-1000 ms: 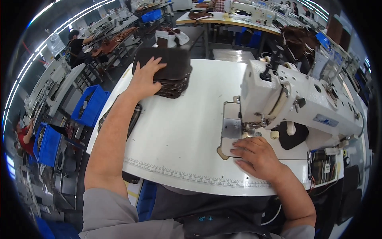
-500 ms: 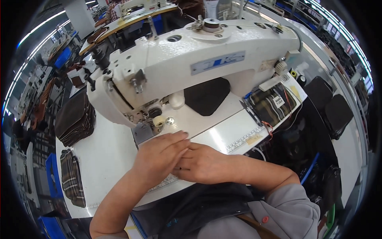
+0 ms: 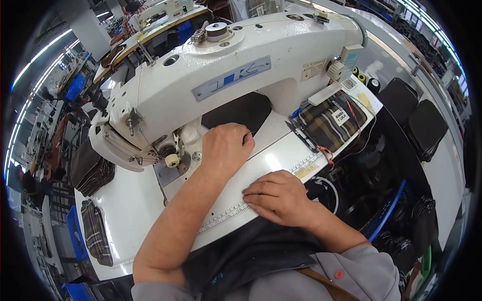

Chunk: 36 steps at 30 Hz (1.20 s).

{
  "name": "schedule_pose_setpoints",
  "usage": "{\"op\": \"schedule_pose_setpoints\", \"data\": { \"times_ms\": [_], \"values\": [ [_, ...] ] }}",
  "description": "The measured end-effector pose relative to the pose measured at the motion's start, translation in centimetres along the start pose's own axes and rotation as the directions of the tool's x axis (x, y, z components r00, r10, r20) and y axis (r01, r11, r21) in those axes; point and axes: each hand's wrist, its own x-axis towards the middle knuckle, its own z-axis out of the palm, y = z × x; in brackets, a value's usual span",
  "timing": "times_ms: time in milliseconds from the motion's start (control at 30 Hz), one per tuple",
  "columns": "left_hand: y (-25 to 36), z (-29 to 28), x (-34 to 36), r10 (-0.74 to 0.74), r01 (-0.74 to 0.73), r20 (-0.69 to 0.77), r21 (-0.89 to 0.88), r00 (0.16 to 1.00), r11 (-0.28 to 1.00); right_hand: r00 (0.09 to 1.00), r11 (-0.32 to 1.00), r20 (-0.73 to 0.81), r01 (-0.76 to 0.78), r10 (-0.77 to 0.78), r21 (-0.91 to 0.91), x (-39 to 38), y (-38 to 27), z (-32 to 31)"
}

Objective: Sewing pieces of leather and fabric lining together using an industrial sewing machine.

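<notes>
Well left of the grip stands a stack of dark-brown flat panels, then the left hand, its curled fingers hiding whether they pinch anything, meets the dark-brown rounded panel just beyond it, while the right hand lies loosely extended, visibly holding nothing, on the white tabletop.

Bright tube lights; white tabletop glares (edges bowed)

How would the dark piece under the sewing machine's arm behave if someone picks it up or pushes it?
The dark piece may be fairly stiff, as its outline looks crisp. It seems thin, so probably light. Lying flat, it should slide, not roll.
</notes>
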Motion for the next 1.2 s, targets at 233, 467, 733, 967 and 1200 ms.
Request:
{"op": "schedule_pose_setpoints", "data": {
  "times_ms": [233,467,733,967,1200],
  "values": [
    [0.1,-0.8,-2.2,0.241,-0.249,-0.408,0.034,0.881,0.968,0.998,0.994,0.027,-0.064,0.062,0.094,-0.1,0.1,-0.7],
    [1.5,-7.7,-15.2,0.507,-0.511,-0.165,0.025,0.846,0.859,0.697,0.283,0.348,-0.62,0.627,0.732,0.8,2.7,-3.5],
    [0.2,-8.4,-25.5,0.389,-0.386,-0.006,-0.133,0.921,0.913,0.788,0.753,0.407,-0.591,0.462,0.29,7.0,0.3,1.8],
    [-7.8,-20.0,-31.5,-0.457,0.546,-0.336,0.255,0.824,0.798,0.742,0.651,0.362,-0.669,0.563,0.358,5.7,-0.9,3.1],
    [-14.3,-26.4,-40.1,-0.515,0.641,-0.383,0.476,0.767,0.602,0.756,0.594,0.332,-0.651,0.564,0.472,5.3,0.0,3.6]
  ]
}}
